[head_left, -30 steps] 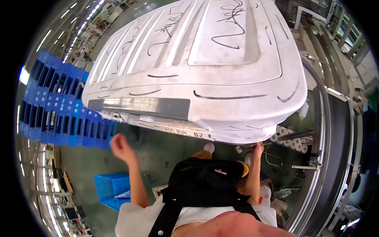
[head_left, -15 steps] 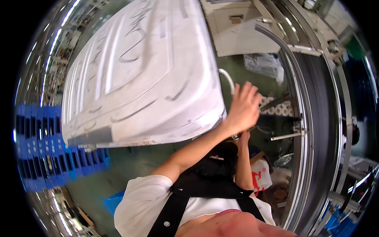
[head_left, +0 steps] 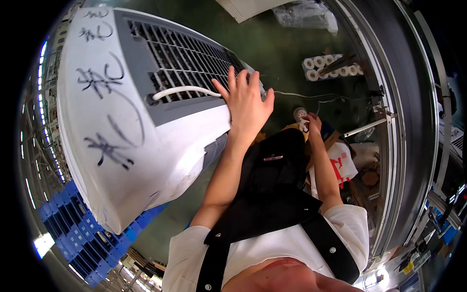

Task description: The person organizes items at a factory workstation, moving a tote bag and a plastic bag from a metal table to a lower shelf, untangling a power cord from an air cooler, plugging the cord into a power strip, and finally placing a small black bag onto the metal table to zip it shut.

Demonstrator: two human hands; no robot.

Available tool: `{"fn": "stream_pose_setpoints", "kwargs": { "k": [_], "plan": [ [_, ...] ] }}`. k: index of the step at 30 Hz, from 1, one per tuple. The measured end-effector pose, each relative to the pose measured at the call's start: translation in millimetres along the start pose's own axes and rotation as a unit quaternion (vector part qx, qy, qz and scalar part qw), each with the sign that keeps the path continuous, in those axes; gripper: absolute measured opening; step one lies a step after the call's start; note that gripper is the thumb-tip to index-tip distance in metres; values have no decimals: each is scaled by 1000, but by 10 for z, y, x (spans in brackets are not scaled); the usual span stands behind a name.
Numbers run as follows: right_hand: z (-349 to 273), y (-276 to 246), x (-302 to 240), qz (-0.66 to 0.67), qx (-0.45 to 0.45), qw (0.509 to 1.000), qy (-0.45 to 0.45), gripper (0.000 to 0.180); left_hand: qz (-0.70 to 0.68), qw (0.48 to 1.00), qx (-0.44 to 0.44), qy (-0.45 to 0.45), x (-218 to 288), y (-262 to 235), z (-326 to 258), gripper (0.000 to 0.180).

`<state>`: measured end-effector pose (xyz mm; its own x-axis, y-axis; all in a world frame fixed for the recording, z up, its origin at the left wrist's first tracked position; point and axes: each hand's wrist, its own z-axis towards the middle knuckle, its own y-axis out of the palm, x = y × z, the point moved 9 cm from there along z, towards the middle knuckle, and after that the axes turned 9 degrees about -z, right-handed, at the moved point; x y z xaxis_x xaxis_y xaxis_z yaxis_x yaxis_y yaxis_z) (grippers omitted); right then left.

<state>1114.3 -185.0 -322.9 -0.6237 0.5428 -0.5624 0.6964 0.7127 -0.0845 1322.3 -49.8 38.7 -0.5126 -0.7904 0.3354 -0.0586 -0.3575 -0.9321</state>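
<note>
Machine (head_left: 146, 114) partly hiding blue crates (head_left: 83, 232), white rolls (head_left: 323, 62), thin cable (head_left: 301, 93).

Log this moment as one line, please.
Left hand: open, spread at grey grille of white unit | Right hand: low beside shoe, grip unclear | Nearby: white rolls, blue crates

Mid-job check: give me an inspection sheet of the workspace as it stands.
Surface: green floor, partly hidden.
Job's things: white appliance, dark strokes on its side, grey grille.
Clutter: white rolls, clear plastic, white bag with red print.
Hands: left hand spread at the grille's edge; right hand near a shoe, grip unclear.
Cables: thick white cord at the grille; thin cable trailing right.
Surroundings: blue stack left, dark belt right.
</note>
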Motion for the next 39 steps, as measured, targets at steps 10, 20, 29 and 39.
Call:
{"fn": "stream_pose_setpoints", "kwargs": {
  "k": [10, 20, 29, 39],
  "plan": [
    [406, -227, 537, 200, 65, 977, 25, 26, 34, 999, 20, -3, -798, -138, -12, 42],
    [573, -516, 1339, 364, 135, 919, 72, 21, 120, 993, -9, 3, -1786, 7, 246, 45],
    [521, -782, 1751, 398, 137, 907, 31, 17, 247, 959, -106, -88, -3162, -57, 296, 48],
    [1174, -723, 2259, 379, 161, 908, 85, 13, 436, 866, -206, -133, -4549, -7, 155, 40]
  ]
}}
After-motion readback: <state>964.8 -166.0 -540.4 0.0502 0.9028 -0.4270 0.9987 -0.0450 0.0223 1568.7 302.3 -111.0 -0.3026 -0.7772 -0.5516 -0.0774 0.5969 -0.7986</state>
